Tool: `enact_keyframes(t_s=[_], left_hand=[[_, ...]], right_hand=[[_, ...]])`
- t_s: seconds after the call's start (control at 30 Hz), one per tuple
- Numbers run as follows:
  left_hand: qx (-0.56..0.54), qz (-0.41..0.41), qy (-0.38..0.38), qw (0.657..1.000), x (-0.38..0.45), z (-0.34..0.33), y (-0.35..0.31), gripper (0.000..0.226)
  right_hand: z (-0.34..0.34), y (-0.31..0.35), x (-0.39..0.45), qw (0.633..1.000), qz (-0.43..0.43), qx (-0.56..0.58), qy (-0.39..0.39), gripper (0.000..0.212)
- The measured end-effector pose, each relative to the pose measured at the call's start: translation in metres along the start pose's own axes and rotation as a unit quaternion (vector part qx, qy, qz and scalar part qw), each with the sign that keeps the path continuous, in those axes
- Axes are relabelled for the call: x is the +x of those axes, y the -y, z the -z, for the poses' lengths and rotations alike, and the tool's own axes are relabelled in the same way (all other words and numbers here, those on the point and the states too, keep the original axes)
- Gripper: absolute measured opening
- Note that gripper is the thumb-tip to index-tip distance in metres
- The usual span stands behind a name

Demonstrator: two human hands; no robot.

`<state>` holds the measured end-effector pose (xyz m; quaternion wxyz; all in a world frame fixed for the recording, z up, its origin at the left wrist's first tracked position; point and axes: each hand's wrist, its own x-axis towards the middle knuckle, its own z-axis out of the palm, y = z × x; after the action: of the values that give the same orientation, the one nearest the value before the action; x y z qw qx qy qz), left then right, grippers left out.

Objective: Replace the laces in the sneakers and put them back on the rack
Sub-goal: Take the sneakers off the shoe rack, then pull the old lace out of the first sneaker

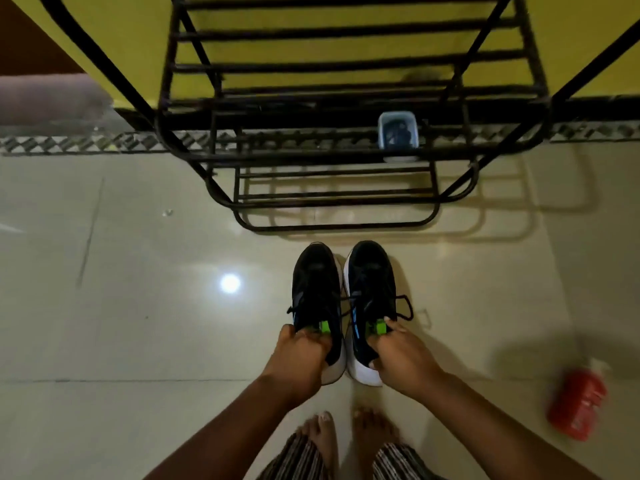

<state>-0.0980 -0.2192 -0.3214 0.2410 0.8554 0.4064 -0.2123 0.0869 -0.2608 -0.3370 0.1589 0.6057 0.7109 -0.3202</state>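
Two black sneakers with white soles, black laces and green tongue tabs are side by side over the pale floor, toes pointing at the rack. My left hand [301, 355] grips the left sneaker [317, 292] at its collar. My right hand [398, 355] grips the right sneaker [372, 289] the same way, fingers inside the opening. A lace loop hangs off the right sneaker's side. The black metal shoe rack [332, 195] stands just beyond the toes, its lowest shelf bare.
A clear plastic box [397, 131] with dark contents sits on a rack shelf at the right. A red bottle [578, 400] lies on the floor at the right. My bare feet [343, 441] stand just behind the sneakers. A yellow wall backs the rack.
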Motion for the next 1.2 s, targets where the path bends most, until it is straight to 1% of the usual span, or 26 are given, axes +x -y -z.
enact_keyframes(t_s=[0.1, 0.2, 0.27, 0.3, 0.4, 0.5, 0.53, 0.7, 0.8, 0.87, 0.97, 1.07, 1.2], left_hand=[[-0.035, -0.071, -0.043, 0.996, 0.02, -0.047, 0.021, 0.02], [-0.012, -0.125, -0.102, 0.987, 0.04, -0.096, 0.041, 0.02], [-0.005, -0.164, -0.139, 0.977, 0.05, -0.128, 0.047, 0.021], [0.005, -0.182, -0.156, 0.971, 0.053, -0.14, 0.049, 0.021], [0.046, -0.204, -0.2, 0.957, 0.062, -0.167, 0.049, 0.028], [0.035, -0.206, -0.224, 0.952, 0.063, -0.175, 0.049, 0.027], [0.037, -0.205, -0.227, 0.951, 0.061, -0.176, 0.048, 0.027], [0.069, -0.174, -0.224, 0.956, 0.056, -0.175, 0.045, 0.022], [0.102, -0.14, -0.227, 0.958, 0.053, -0.176, 0.041, 0.02], [0.127, -0.116, -0.217, 0.961, 0.05, -0.175, 0.037, 0.022], [0.143, -0.08, -0.211, 0.964, 0.046, -0.177, 0.03, 0.024], [0.133, -0.037, -0.217, 0.966, 0.046, -0.183, 0.026, 0.024], [0.121, 0.0, -0.194, 0.974, 0.042, -0.183, 0.017, 0.031]], right_hand=[[-0.039, -0.019, 0.024, 0.999, 0.044, 0.01, -0.013, 0.031], [-0.075, -0.035, 0.043, 0.995, 0.09, -0.011, -0.034, 0.023], [-0.1, -0.046, 0.053, 0.985, 0.143, -0.003, -0.098, 0.012], [-0.112, -0.049, 0.057, 0.981, 0.155, -0.001, -0.116, 0.013], [-0.14, -0.055, 0.064, 0.97, 0.183, -0.034, -0.156, 0.011], [-0.148, -0.059, 0.067, 0.964, 0.194, -0.025, -0.179, 0.009], [-0.15, -0.06, 0.066, 0.963, 0.194, -0.031, -0.183, 0.007], [-0.15, -0.053, 0.063, 0.964, 0.168, -0.055, -0.2, 0.02], [-0.151, -0.047, 0.06, 0.962, 0.149, -0.061, -0.222, 0.021], [-0.151, -0.044, 0.058, 0.963, 0.141, -0.061, -0.221, 0.017], [-0.156, -0.041, 0.053, 0.971, 0.104, -0.055, -0.206, 0.024], [-0.157, -0.039, 0.052, 0.975, 0.096, -0.037, -0.199, 0.026], [-0.16, -0.039, 0.051, 0.978, 0.089, -0.009, -0.187, 0.024]])
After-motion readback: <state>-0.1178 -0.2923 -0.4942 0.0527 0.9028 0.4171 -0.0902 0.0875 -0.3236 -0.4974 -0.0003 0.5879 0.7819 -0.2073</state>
